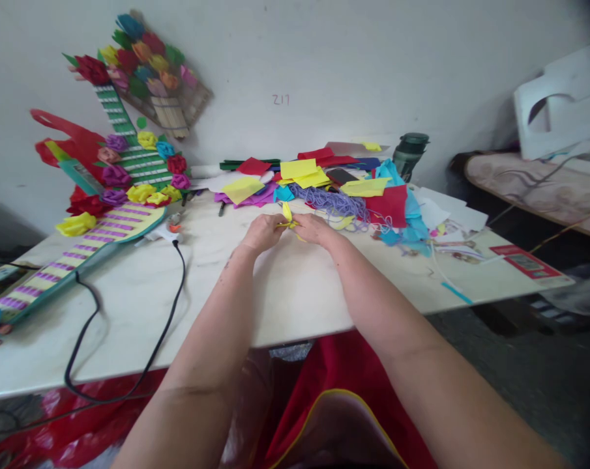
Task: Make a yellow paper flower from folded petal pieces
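Observation:
My left hand (262,232) and my right hand (315,228) meet over the middle of the white table (285,293), fingers pinched together on a small folded piece of yellow paper (287,215). Both hands are closed on it, knuckles up. Just behind them lies a heap of coloured paper squares (304,174) in yellow, red, blue and purple, with a tangle of purple yarn (331,200) beside my right hand.
A striped craft board with paper roses (123,176) leans along the table's left side and up the wall. A glue gun (173,225) with a black cord (87,326) lies left of my hands. A dark green bottle (408,154) stands behind the paper heap. Leaflets (524,262) lie at right.

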The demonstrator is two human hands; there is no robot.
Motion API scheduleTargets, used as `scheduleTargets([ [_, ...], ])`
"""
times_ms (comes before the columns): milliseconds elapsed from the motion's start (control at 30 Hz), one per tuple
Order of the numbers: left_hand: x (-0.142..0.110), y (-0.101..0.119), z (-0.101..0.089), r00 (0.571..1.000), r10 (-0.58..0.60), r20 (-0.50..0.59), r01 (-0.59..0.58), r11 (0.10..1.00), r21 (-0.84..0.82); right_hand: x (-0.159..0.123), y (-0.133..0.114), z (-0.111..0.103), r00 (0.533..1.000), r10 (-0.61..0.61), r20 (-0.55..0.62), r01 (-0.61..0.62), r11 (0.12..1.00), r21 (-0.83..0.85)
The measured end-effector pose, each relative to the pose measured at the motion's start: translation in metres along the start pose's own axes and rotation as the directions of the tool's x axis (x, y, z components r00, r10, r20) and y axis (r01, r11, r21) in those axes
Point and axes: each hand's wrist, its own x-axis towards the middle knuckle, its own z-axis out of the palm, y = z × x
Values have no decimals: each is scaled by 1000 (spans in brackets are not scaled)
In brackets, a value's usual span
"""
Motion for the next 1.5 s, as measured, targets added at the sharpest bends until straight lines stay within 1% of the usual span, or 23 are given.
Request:
scheduleTargets([
  [167, -2, 5, 1, 998, -62, 1, 62, 996, 61, 1, 0, 2, 1000, -18, 5, 18, 1000, -8],
  [333, -1, 9, 1, 997, -76, 24, 73, 991, 110, 0, -3, 3, 1000, -3, 7, 3, 1000, -31],
  [567, 1, 7, 4, 998, -47, 39, 43, 994, 103, -1, -6, 1, 1000, 24, -7, -24, 999, -49],
  [700, 1, 5, 3, 997, -68, 45, 62, 990, 126, 2, -7, 1, 999, 36, 12, -35, 996, -83],
  [867, -2, 2, -3, 992, -104, 75, 94, 987, 128, 4, -8, 1, 999, -1, 44, 6, 995, -103],
  [967, -4, 2, -9, 987, -117, 114, 106, 990, 92, 2, -8, -2, 997, -23, 68, 26, 998, -49],
  [1133, -5, 4, -15, 982, -120, 147, 118, 993, 20, -2, -8, -5, 996, -37, 78, 25, 989, 149],
  [1267, -6, 3, -15, 981, -157, 116, 151, 987, 60, 0, -6, -2, 997, -39, 66, 24, 977, 214],
  [1333, -5, 1, -14, 985, -153, 86, 147, 986, 73, 2, -4, 0, 997, -42, 62, 26, 970, 240],
  [1400, -5, 0, -13, 988, -139, 63, 135, 989, 58, 4, -3, 2, 997, -49, 53, 32, 961, 275],
  [1500, -6, -3, -14, 988, -149, 42, 149, 989, 1, 4, -2, 3, 997, -72, 37, 56, 941, 335],
])
